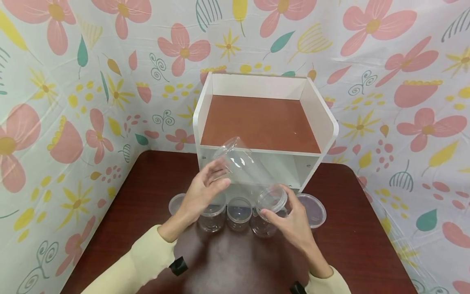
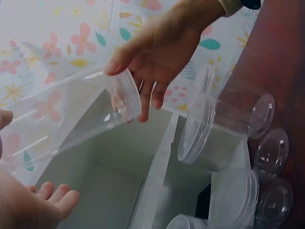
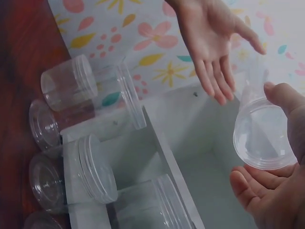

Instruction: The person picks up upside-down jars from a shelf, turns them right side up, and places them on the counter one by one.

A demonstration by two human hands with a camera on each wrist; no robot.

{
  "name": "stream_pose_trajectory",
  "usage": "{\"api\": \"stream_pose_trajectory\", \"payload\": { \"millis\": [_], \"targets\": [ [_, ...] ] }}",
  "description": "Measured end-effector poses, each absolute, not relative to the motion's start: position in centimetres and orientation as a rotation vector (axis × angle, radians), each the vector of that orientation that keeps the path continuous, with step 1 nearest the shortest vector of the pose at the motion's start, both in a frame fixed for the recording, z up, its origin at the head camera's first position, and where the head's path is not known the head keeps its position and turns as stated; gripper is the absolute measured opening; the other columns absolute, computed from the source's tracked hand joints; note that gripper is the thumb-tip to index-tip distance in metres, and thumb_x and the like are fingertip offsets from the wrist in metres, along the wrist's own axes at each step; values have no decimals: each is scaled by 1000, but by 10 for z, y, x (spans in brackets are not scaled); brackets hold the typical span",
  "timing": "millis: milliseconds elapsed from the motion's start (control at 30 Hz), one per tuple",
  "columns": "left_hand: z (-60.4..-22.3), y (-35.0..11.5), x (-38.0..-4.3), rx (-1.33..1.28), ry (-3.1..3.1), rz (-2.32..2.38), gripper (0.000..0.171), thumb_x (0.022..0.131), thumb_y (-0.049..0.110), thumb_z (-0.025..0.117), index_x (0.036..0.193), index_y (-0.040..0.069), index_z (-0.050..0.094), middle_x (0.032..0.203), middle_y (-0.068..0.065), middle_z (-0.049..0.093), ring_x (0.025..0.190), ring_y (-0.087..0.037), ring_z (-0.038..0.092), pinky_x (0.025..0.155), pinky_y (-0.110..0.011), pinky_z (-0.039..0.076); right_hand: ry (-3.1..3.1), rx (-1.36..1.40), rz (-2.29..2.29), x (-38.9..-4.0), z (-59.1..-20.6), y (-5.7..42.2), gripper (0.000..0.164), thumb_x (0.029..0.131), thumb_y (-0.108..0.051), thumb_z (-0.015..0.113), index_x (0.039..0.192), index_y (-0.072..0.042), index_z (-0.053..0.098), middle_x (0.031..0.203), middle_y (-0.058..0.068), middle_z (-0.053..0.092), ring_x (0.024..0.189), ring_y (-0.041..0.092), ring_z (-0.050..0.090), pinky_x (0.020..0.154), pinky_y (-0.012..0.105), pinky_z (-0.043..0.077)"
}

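Note:
A tall clear plastic jar (image 1: pixel 244 165) hangs tilted above the table, its lidded end low and to the right. My right hand (image 1: pixel 295 222) grips that end around the clear lid (image 1: pixel 272 199), thumb on the near side. At the upper end, my left hand (image 1: pixel 200 192) is spread beside the jar with fingers extended; whether it touches the plastic I cannot tell. Below the hands, several clear lidded jars stand in a row, including a left jar (image 1: pixel 211 220), a middle jar (image 1: pixel 239 215) and a right jar (image 1: pixel 315 210). The hands partly hide the row.
A white shelf unit (image 1: pixel 324 110) with a brown top panel (image 1: pixel 260 122) stands behind the jars, open compartments facing me. The dark red-brown table (image 1: pixel 367 249) extends on both sides. Flower-printed cloth (image 1: pixel 121 85) hangs behind and at both sides.

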State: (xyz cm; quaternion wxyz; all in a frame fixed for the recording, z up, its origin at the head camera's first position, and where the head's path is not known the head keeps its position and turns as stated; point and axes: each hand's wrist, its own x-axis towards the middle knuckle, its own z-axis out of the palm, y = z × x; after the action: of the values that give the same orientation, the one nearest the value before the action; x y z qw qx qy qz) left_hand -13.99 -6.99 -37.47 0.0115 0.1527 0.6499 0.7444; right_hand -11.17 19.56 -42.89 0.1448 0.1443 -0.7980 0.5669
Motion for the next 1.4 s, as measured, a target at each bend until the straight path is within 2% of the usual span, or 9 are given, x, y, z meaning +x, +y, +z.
{"api": "stream_pose_trajectory", "payload": {
  "millis": [233,367,533,733,867,1033,1200,1400],
  "targets": [
    [-374,-81,-137,448,2132,2298,69,96,8,69,155,-3,36,151,-19,48,139,-32,50,107,-29,46,-2246,415,1686,-110,-424,206,67,79,5,85,138,-3,56,123,13,65,104,14,65,92,16,49],
    [-376,-89,-139,415,2218,2264,65,98,9,68,154,-3,38,150,-21,49,138,-31,51,106,-27,46,-2203,439,1709,-108,-421,215,69,79,11,83,140,0,53,124,17,62,108,14,64,95,18,49],
    [-378,-100,-140,326,2342,2214,61,99,14,69,153,1,42,147,-14,54,136,-27,53,103,-24,47,-2153,450,1709,-107,-416,227,70,78,18,79,141,6,50,124,21,60,107,16,65,95,20,51],
    [-380,-109,-141,244,2444,2196,58,100,14,69,151,1,45,146,-13,55,134,-27,55,101,-22,48,-2071,386,1746,-102,-408,244,72,76,25,74,142,11,47,130,14,60,114,15,64,101,20,47],
    [-383,-112,-146,163,2502,2183,56,100,13,68,150,0,46,145,-16,55,132,-31,56,102,-30,50,-1963,408,1836,-99,-404,258,71,76,30,69,141,13,46,131,16,61,113,17,64,99,20,48],
    [-387,-114,-154,96,2557,2163,57,100,13,68,150,-1,45,146,-19,52,132,-35,56,108,-45,46,-1907,400,1890,-95,-396,276,73,76,34,65,143,15,43,129,22,61,103,17,67,91,22,54],
    [-390,-114,-162,96,2601,2122,59,101,16,67,152,-3,43,148,-19,48,135,-33,52,111,-42,44,-1856,337,1912,-92,-385,291,73,75,36,62,143,13,45,129,21,61,105,18,68,91,22,54],
    [-393,-112,-176,76,2637,2074,58,102,19,66,152,-3,45,146,-20,52,135,-31,54,108,-37,46,-1742,398,1979,-88,-377,306,73,74,39,56,141,14,46,129,20,64,109,19,68,92,23,54]
  ]
}}
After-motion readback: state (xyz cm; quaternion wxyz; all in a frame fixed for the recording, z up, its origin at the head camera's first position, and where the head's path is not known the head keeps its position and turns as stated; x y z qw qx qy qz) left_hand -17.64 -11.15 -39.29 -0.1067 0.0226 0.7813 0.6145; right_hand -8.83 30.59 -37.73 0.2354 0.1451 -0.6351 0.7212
